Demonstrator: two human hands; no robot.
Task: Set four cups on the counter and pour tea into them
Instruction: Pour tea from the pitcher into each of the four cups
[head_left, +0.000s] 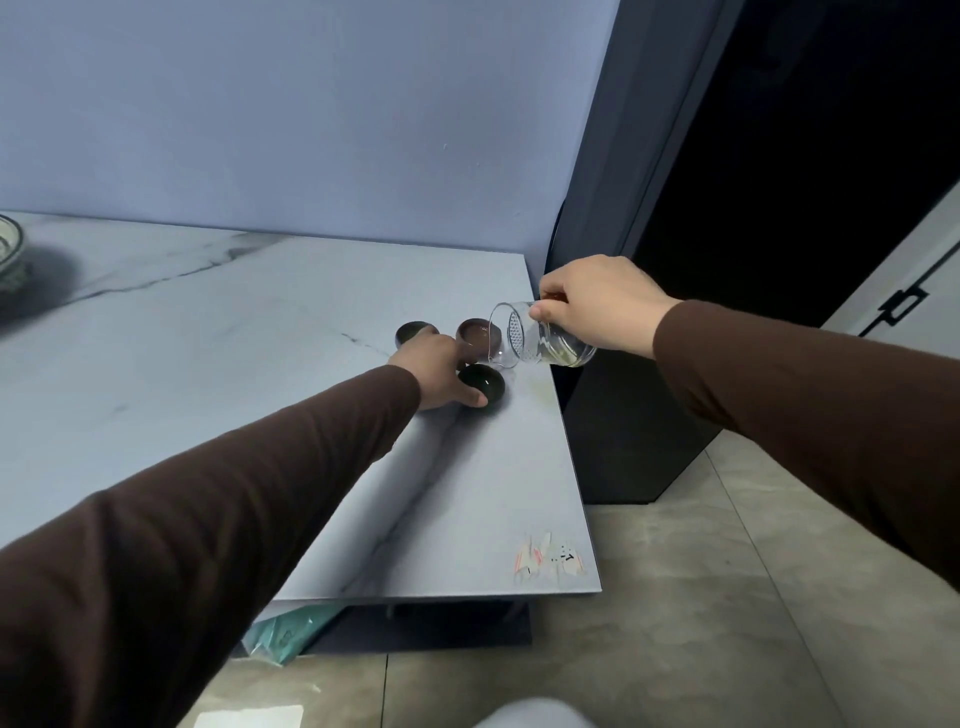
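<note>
Three small dark cups show on the marble counter near its right edge: a far left cup, a far right cup and a near cup. My left hand lies among them, thumb and fingers touching the near cup's rim; anything under the hand is hidden. My right hand grips a glass pitcher with a perforated strainer inside. The pitcher is tipped almost level, its mouth over the far right cup, with a little pale tea left at its base.
A patterned bowl sits at the counter's far left. A dark cabinet stands just right of the counter. The counter's front right corner carries a torn sticker. Tiled floor lies below.
</note>
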